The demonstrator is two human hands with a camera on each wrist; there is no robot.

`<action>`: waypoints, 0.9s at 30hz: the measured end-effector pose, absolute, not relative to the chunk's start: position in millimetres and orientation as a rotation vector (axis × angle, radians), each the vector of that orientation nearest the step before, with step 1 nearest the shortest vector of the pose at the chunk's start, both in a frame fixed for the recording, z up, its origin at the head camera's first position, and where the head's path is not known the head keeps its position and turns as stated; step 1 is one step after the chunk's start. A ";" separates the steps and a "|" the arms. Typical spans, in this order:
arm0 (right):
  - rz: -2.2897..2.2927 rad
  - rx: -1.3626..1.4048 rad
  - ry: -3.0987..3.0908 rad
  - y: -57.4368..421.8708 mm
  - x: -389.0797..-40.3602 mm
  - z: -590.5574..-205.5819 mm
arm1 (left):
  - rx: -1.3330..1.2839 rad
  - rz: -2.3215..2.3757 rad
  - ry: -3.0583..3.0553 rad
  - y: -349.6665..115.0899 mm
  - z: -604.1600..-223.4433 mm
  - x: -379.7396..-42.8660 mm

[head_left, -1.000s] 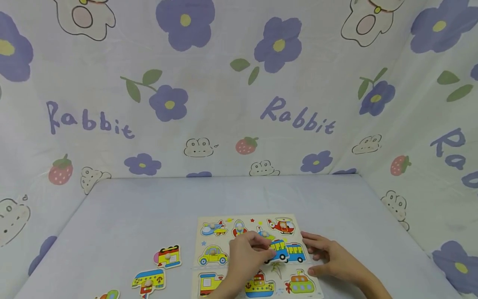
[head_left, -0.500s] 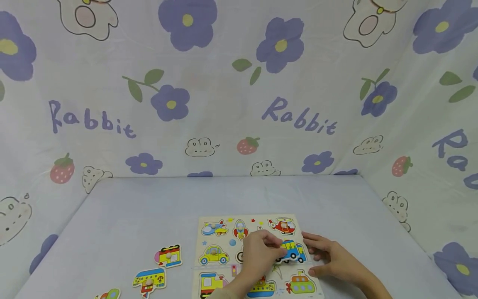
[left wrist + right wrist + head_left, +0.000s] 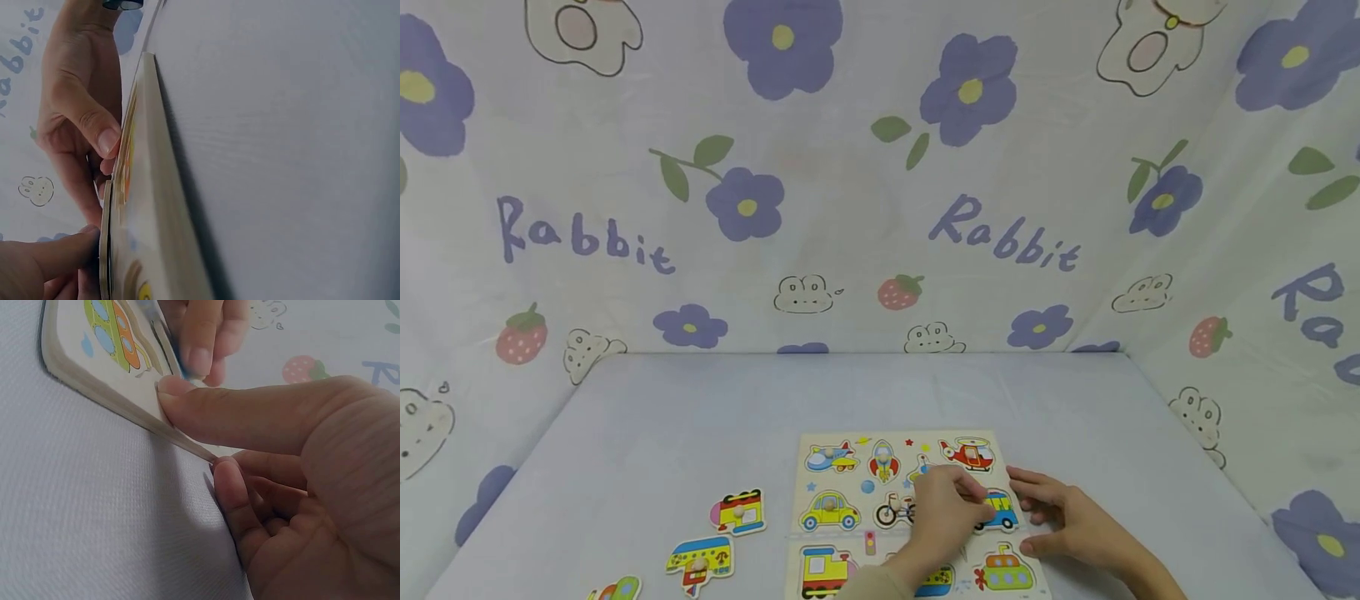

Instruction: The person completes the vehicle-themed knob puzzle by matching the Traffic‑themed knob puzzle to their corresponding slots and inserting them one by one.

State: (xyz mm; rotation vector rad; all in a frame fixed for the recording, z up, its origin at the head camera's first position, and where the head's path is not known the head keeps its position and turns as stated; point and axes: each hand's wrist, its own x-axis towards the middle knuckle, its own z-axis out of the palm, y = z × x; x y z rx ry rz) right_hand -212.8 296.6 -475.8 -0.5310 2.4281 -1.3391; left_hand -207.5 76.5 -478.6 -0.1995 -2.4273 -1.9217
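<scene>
A wooden peg puzzle board with vehicle pictures lies on the table. My left hand reaches over it and pinches a blue and yellow bus puzzle piece, whose knob is hidden by the fingers. The bus overlaps its matching picture at the board's right side. In the left wrist view the bus piece's edge shows close over the board. My right hand grips the board's right edge; in the right wrist view its thumb presses on top while the other fingers rest at the edge below.
Left of the board lie several loose knobbed pieces: a train, a ship and a green and orange piece cut off by the frame. A car, plane, rocket and helicopter sit in the board.
My left hand has moved right with the bus piece, bringing it over the bus picture and uncovering the bicycle. My right hand has stayed at the board's edge.
</scene>
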 end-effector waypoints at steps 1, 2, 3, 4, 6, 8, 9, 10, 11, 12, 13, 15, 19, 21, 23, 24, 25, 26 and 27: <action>-1.340 -0.532 2.426 296.2 -213.0 -476.2 | -0.206 -1.902 -2.433 77.0 -479.2 -208.0; -1.337 -0.532 2.428 295.9 -213.4 -476.5 | -0.212 -1.883 -2.439 77.4 -479.8 -208.6; -1.333 -0.531 2.430 295.6 -213.7 -476.7 | -0.215 -1.871 -2.443 77.4 -479.9 -209.1; -1.326 -0.529 2.434 295.2 -214.0 -476.7 | -0.214 -1.860 -2.448 77.3 -480.1 -209.7; -1.312 -0.524 2.447 294.6 -214.5 -476.6 | -0.224 -1.845 -2.458 76.5 -479.4 -210.8; -1.301 -0.515 2.461 294.2 -214.9 -476.3 | -0.237 -1.841 -2.463 76.0 -478.6 -212.1; -1.299 -0.510 2.466 294.0 -214.8 -476.2 | -0.242 -1.843 -2.467 75.8 -477.9 -212.6; -1.300 -0.508 2.468 293.9 -214.8 -476.1 | -0.248 -1.843 -2.473 75.5 -477.6 -213.1; -1.296 -0.506 2.472 293.7 -214.7 -476.0 | -0.253 -1.849 -2.477 75.2 -477.1 -213.5; -1.298 -0.506 2.469 293.5 -214.6 -476.2 | -0.255 -1.854 -2.480 74.8 -476.8 -213.8; -1.299 -0.505 2.468 293.9 -214.2 -475.9 | -0.254 -1.864 -2.482 75.1 -476.7 -213.8; -1.303 -0.516 2.464 294.4 -213.3 -475.8 | -0.262 -1.869 -2.487 74.8 -476.3 -213.9; -1.323 -0.540 2.453 295.3 -212.7 -476.5 | -0.310 -1.870 -2.471 73.3 -477.3 -215.8; -1.322 -0.549 2.456 295.7 -213.1 -477.0 | -0.339 -1.871 -2.463 72.5 -478.2 -217.1; -1.320 -0.552 2.458 296.4 -213.1 -477.6 | -0.357 -1.881 -2.462 72.2 -479.1 -217.9; -1.319 -0.552 2.460 296.6 -213.1 -477.8 | -0.360 -1.887 -2.461 72.1 -479.6 -218.1; -1.320 -0.551 2.460 296.7 -212.9 -477.9 | -0.366 -1.892 -2.460 72.0 -480.1 -218.3; -1.319 -0.552 2.462 296.9 -212.7 -478.0 | -0.370 -1.896 -2.458 72.0 -480.2 -218.3; -1.322 -0.550 2.460 296.9 -212.2 -478.0 | -0.374 -1.899 -2.457 72.1 -480.5 -218.3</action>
